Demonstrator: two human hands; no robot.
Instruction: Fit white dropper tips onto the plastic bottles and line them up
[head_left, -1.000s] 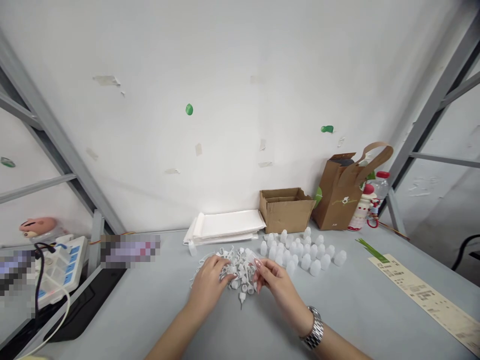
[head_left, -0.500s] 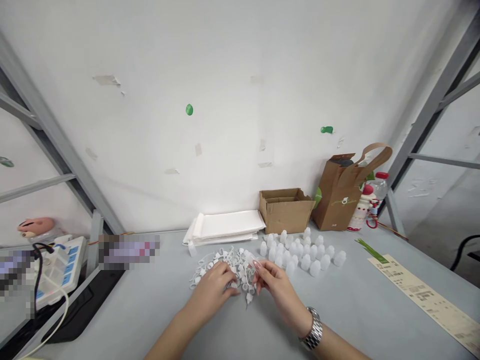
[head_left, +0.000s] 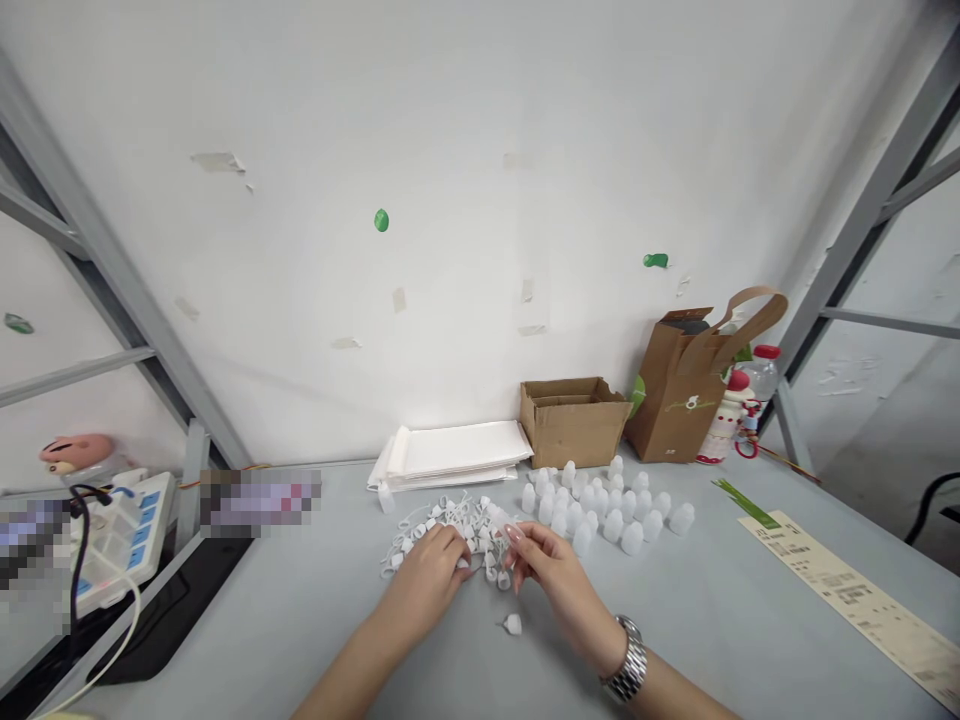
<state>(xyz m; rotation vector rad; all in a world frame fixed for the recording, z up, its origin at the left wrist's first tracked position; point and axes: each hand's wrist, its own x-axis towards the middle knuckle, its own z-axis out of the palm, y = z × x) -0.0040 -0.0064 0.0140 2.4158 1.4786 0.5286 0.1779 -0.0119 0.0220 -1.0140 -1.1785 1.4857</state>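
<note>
A loose heap of white plastic dropper caps with tether rings (head_left: 450, 525) lies on the grey table. My left hand (head_left: 424, 580) rests on its front edge, fingers curled over the caps. My right hand (head_left: 551, 570) is at the heap's right side, its fingertips among the caps. One single cap (head_left: 513, 624) lies on the table just below my right fingers. Right of that hand stand several translucent white plastic bottles (head_left: 600, 515) in a loose group. A metal wristwatch (head_left: 628, 660) sits on my right wrist.
Behind the heap lies a stack of white paper sheets (head_left: 450, 450). An open cardboard box (head_left: 574, 420) and a brown paper bag (head_left: 675, 395) stand against the wall. A printed paper strip (head_left: 847, 590) lies at right. A white organiser tray (head_left: 124, 530) sits beyond the table's left edge.
The cap that hung below my right hand now lies on the table, lower and further right. The heap looks slightly shifted, and my hands have barely moved.
</note>
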